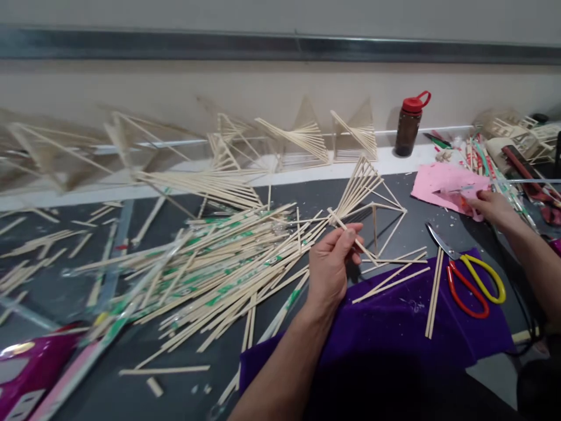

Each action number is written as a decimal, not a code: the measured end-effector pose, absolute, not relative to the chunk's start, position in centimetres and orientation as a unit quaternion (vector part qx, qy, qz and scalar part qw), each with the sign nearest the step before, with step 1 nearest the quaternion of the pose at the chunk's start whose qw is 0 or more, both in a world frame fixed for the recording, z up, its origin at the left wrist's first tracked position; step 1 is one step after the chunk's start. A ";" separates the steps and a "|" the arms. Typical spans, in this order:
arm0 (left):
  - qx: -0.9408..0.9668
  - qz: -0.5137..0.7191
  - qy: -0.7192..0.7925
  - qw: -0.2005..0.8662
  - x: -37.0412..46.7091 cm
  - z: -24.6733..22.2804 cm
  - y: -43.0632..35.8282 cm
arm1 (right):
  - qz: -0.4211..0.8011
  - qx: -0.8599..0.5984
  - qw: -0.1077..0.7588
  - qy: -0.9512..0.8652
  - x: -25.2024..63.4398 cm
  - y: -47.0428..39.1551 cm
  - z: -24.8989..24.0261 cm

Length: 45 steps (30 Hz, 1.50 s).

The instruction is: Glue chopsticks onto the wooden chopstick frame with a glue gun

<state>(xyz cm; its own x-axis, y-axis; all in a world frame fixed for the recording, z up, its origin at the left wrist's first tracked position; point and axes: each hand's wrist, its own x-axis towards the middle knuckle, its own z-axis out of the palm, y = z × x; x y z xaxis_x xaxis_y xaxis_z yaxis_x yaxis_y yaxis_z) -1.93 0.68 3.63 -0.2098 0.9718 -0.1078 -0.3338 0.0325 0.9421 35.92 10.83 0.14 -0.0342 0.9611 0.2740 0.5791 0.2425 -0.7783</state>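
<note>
My left hand (335, 260) pinches a stick of a wooden stick frame (359, 190), whose sticks fan out above and behind the fingers. At the right, my right hand (493, 204) has its fingers at the edge of a pink sheet (432, 181); a dark pointed thing lies near the fingertips, and what they hold is too small to make out. Scissors (467, 272) with one red and one yellow handle lie between the hands on a purple cloth (394, 327). Loose sticks (394, 280) rest on the cloth's upper edge.
Many sticks (228, 263), some in plastic wrap, cover the middle of the grey table (92, 380). Finished-looking stick frames (302, 140) stand along the wall. A dark bottle (407, 131) with a red lid stands at the back. Tools and wrappers crowd the right end.
</note>
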 end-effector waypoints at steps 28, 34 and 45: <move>0.295 0.651 0.373 0.592 2.3 7.6 0.2 | -0.096 -0.335 0.353 -0.868 16.0 3.0 11.1; 0.267 0.645 0.454 0.553 -0.7 5.4 0.6 | -0.076 -0.346 0.297 -0.887 18.5 7.9 13.9; 0.062 0.462 0.481 0.743 -5.1 2.9 2.6 | -0.073 -0.196 0.066 -0.976 15.7 15.1 13.6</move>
<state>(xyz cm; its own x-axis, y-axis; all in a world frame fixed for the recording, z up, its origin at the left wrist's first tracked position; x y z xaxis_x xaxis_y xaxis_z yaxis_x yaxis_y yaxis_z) -5.13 2.63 2.91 0.1111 0.7451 -0.6577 -0.6263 0.5663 0.5358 15.71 15.09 13.63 -0.9143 0.3732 0.1573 0.3925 0.9122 0.1172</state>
